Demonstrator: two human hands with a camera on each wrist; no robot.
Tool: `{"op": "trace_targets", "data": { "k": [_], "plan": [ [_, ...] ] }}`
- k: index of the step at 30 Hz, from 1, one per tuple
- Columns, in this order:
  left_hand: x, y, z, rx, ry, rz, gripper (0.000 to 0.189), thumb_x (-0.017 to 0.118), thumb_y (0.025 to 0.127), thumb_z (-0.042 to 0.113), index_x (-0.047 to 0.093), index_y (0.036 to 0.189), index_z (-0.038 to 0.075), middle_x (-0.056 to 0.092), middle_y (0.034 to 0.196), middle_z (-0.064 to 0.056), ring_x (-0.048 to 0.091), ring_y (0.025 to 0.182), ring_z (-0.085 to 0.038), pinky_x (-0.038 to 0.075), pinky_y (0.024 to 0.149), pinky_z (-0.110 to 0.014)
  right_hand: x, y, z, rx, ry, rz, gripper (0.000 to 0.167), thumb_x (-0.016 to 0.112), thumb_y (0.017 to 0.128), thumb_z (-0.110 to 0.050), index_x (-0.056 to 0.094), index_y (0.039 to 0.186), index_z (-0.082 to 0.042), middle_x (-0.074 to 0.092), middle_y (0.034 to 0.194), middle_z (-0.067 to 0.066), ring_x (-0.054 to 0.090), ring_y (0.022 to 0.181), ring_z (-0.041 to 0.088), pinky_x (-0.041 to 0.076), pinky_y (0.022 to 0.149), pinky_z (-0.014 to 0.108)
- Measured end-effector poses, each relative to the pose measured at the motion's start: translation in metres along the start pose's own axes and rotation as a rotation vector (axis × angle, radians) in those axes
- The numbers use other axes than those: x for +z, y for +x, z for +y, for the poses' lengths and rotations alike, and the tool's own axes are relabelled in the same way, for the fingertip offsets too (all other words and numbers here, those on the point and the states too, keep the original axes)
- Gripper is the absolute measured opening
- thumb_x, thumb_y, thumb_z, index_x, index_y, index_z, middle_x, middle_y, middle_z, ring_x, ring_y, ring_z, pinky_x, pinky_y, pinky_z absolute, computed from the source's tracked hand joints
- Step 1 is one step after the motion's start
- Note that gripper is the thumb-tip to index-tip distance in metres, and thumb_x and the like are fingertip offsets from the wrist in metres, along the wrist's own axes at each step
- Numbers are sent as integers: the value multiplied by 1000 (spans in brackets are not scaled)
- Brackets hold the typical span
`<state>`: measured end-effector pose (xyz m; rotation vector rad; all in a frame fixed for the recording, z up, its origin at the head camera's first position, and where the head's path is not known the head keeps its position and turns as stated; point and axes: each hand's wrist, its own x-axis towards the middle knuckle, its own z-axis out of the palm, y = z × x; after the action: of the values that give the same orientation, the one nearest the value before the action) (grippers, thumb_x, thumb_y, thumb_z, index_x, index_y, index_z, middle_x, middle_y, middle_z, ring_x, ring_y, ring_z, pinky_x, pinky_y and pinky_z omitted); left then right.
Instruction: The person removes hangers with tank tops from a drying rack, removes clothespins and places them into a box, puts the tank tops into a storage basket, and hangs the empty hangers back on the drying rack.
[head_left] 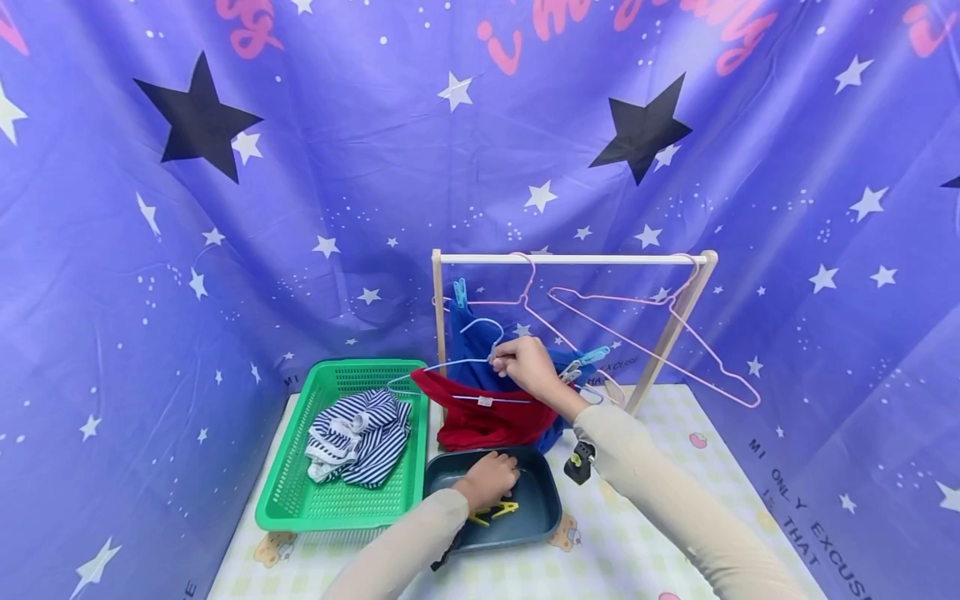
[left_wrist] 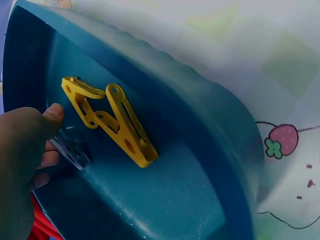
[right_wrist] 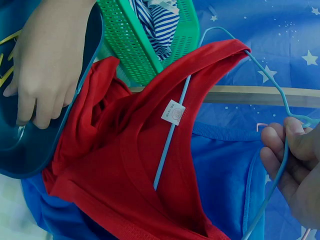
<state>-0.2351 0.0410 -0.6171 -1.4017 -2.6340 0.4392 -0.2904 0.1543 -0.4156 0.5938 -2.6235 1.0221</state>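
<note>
My left hand [head_left: 491, 479] reaches into a dark blue basin [head_left: 551, 500] and pinches a greyish clothespin [left_wrist: 74, 152] between thumb and fingers. Yellow clothespins [left_wrist: 125, 125] lie beside it on the basin floor. At the base of its hook, a light blue hanger [head_left: 457, 363] is gripped by my right hand [head_left: 528, 364]. A red garment [right_wrist: 130, 145] with a white label hangs on that hanger, its lower part bunched behind the basin. Behind the red cloth, a blue garment [right_wrist: 225, 170] hangs from a pink hanger [head_left: 487, 302], with blue clothespins [head_left: 460, 292] on it.
A green basket [head_left: 273, 492] at left holds a striped garment [head_left: 367, 433]. At the back, a rack with a white rail [head_left: 600, 259] carries another pink hanger [head_left: 652, 346] on its right side. A patterned cloth [head_left: 622, 533] covers the table.
</note>
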Motion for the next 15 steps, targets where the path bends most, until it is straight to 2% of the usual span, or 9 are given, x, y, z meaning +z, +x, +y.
{"op": "trace_targets", "data": {
  "k": [7,8,12,15],
  "plan": [
    [-1,5,5,-25,-6,-67,26,71,94,44,74,113,26,67,111,10,60,99,-7,51,91,-21,-2,0,-7,37,-45,-117,15,66,94,1,78,86,-6,75,82,7,71,67,10,63,75,35],
    [-1,5,6,-26,-3,-75,26,71,94,44,74,113,27,67,111,10,60,99,-7,51,91,-21,-2,1,-8,27,-67,-138,15,67,94,-1,78,85,-7,75,82,6,70,67,9,62,82,39],
    [2,7,8,-33,26,-92,26,71,94,45,74,114,28,67,112,10,60,101,-7,50,90,-21,-4,3,-12,-44,-168,-217,19,70,94,-7,75,76,-11,72,72,3,60,59,4,58,73,36],
    [4,7,9,-41,48,-94,26,71,94,46,74,113,28,66,113,11,60,102,-7,50,90,-22,-5,5,-13,-77,-199,-271,25,70,94,-8,71,70,-12,67,66,0,54,57,4,52,65,32]
  ]
}}
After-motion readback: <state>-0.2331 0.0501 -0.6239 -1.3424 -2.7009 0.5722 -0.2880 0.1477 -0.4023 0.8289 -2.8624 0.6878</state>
